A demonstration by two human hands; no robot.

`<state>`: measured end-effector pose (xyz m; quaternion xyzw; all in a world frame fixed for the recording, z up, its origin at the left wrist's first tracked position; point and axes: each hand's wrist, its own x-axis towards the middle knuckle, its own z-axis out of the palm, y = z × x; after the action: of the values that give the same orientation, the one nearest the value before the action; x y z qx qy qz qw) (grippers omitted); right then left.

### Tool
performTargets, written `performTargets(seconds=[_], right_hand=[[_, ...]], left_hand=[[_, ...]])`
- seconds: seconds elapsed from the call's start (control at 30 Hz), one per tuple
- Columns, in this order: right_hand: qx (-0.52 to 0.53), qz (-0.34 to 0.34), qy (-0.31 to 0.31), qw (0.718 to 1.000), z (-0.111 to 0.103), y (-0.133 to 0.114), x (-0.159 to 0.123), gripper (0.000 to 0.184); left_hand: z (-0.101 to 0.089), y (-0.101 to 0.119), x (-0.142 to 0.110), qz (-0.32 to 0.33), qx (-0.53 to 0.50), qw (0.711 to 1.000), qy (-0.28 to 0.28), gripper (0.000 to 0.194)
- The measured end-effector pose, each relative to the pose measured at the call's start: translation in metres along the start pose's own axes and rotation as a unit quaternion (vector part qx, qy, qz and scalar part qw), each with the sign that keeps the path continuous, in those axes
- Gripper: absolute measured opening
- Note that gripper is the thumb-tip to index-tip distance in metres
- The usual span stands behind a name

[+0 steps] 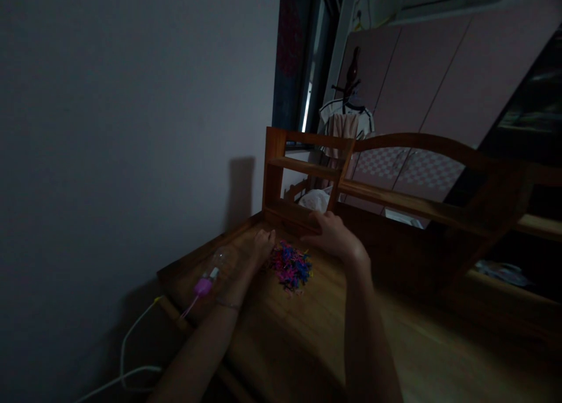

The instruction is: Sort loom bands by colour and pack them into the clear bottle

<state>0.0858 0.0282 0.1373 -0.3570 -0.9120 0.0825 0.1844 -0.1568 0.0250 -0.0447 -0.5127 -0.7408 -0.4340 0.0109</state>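
A loose pile of small, thin blue, pink and yellow pieces (291, 266) lies on the wooden desk (325, 321); their exact kind is too small and dark to tell. At the pile's left edge is my left hand (263, 246), its fingers curled together; whatever they may hold is hidden. My right hand (334, 236) hovers to the right of and above the pile, thumb and fingers apart, nothing visible in it. A clear rounded container (220, 256) sits left of my left hand.
A purple-pink plug-like item (203, 286) with a cord lies near the desk's left edge. A white cable (123, 347) hangs beyond that edge. Wooden shelving (307, 168) rises at the back, and a plain wall (140, 127) borders the left.
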Motion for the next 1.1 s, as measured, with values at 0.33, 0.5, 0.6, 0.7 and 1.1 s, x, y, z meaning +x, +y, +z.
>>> performTargets(seconds=[0.33, 0.5, 0.6, 0.7, 1.1], right_hand=[[-0.042, 0.042, -0.222, 0.973, 0.121, -0.014, 0.028, 0.098], [-0.009, 0.016, -0.189, 0.982, 0.136, -0.016, 0.036, 0.057], [0.013, 0.003, -0.164, 0.986, 0.131, -0.008, 0.042, 0.040], [0.035, -0.014, -0.133, 0.990, 0.118, 0.001, 0.047, 0.038], [0.026, 0.024, -0.264, 0.964, 0.108, 0.038, 0.039, 0.086]], left_hand=[[0.002, 0.000, 0.002, 0.006, 0.096, 0.993, 0.074, 0.045], [0.002, -0.003, 0.002, 0.025, 0.110, 0.991, 0.075, 0.046], [0.000, -0.003, 0.002, 0.031, 0.109, 0.991, 0.078, 0.045], [-0.002, -0.001, 0.002, 0.031, 0.104, 0.991, 0.078, 0.046], [-0.010, 0.005, 0.000, 0.001, 0.038, 0.999, -0.021, 0.042]])
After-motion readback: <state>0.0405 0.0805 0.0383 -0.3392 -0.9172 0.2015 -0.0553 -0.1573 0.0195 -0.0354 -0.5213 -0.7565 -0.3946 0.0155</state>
